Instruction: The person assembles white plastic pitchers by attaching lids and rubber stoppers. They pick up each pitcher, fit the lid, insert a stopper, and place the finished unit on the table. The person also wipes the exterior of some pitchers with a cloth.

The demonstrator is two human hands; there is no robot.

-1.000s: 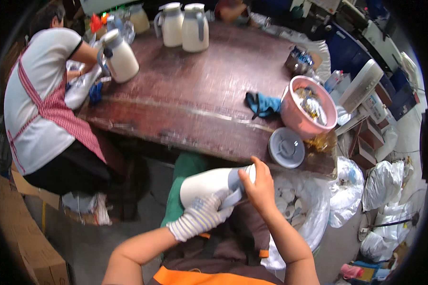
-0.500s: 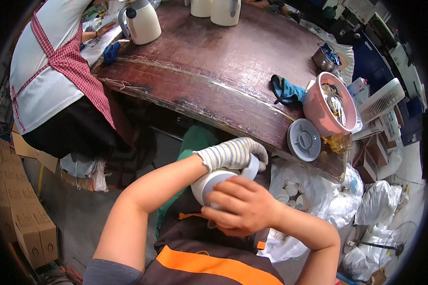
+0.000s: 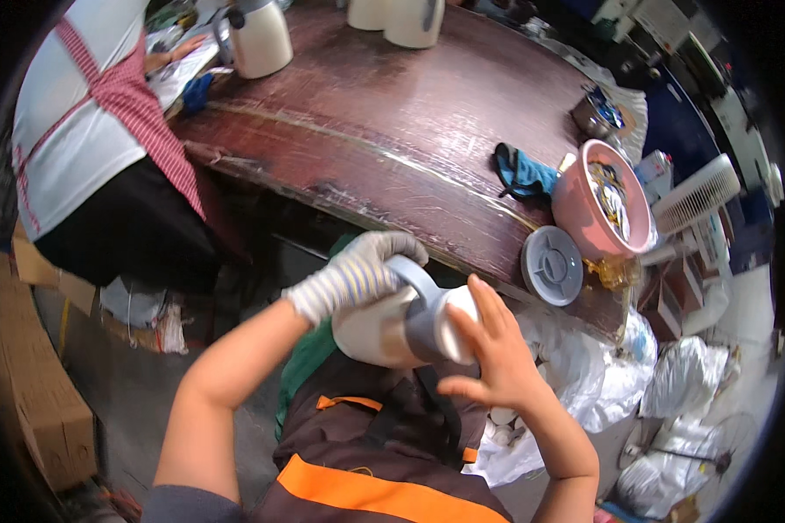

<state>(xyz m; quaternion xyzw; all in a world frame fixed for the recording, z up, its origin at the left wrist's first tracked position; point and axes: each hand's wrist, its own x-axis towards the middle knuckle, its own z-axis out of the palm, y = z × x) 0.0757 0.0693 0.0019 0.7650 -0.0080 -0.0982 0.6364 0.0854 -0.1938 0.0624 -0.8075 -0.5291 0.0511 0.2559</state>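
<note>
Two jugs (image 3: pixel 415 26) at top centre, one jug (image 3: pixel 263 42) at upper left, one basin (image 3: pixel 576 196) and one disc (image 3: pixel 553 267) at right are seen. A fourth jug (image 3: pixel 366 335) is held at centre by the curled left hand (image 3: pixel 355 272); its top, covered earlier, is now turned rightward beside the spread right hand (image 3: pixel 501 366).

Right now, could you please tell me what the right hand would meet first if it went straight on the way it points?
The right hand would probably meet the grey-collared end of the white-and-grey jug first; whether they touch is unclear.
</note>
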